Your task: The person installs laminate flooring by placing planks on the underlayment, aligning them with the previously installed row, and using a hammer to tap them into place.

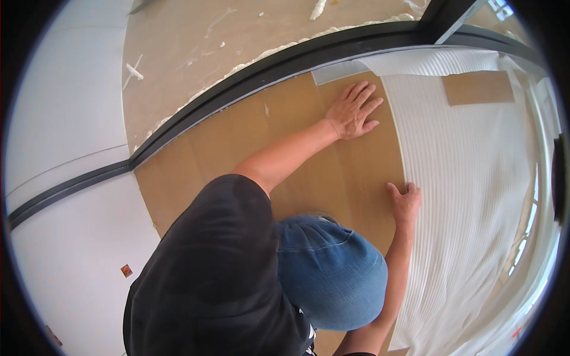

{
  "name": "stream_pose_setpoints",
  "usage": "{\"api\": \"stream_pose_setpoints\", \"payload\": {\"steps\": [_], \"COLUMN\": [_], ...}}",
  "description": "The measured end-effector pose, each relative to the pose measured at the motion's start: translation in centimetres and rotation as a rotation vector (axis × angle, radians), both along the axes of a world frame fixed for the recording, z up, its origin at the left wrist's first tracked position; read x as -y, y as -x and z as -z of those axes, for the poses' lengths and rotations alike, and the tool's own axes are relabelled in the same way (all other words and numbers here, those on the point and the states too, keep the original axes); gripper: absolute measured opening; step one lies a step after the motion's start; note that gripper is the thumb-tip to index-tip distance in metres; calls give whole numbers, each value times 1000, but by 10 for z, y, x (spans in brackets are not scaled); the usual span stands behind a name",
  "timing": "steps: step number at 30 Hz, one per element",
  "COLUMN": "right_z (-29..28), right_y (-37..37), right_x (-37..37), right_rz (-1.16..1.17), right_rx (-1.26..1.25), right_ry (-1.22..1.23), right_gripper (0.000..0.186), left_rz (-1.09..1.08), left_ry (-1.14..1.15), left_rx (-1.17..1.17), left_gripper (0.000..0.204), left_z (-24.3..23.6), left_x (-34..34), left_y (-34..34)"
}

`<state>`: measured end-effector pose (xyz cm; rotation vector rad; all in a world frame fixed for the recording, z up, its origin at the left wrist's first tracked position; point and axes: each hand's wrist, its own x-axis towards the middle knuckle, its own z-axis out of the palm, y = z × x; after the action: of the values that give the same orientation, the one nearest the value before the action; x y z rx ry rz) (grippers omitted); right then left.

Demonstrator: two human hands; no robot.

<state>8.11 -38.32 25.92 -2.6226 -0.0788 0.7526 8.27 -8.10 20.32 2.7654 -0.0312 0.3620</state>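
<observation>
Wood-look floor planks [297, 113] cover the floor in front of me, up to a straight edge beside white ribbed underlay [457, 154]. My left hand [353, 113] lies flat on the planks near their far end, fingers spread. Lower and to the right, my right hand [405, 203] rests at the outer plank's long edge. Its thumb stands apart from the fingers, which are partly bent over that edge; it holds nothing loose. A pale grey strip [338, 72] shows between the plank's far end and the dark frame. My bent knee in blue jeans [332, 273] hides the planks below.
A dark metal frame track [267, 74] runs along the far side, with a post [448, 21] at upper right. Beyond it lies bare floor with white debris [135, 72]. A brown offcut [478, 88] sits on the underlay. White wall [77, 249] borders the left.
</observation>
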Motion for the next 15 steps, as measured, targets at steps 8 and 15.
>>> {"api": "stream_pose_setpoints", "payload": {"steps": [8,15], "right_z": [21,-6], "right_y": [2,17], "right_x": [25,-5], "right_rz": [-194,-19], "right_rx": [62,-69], "right_ry": [33,-176], "right_gripper": [56,49], "left_rz": [-98,375], "left_ry": [-53,-6], "left_rx": [-2,344], "left_gripper": [57,26], "left_z": [6,39], "left_x": [19,42], "left_y": [19,-41]}}
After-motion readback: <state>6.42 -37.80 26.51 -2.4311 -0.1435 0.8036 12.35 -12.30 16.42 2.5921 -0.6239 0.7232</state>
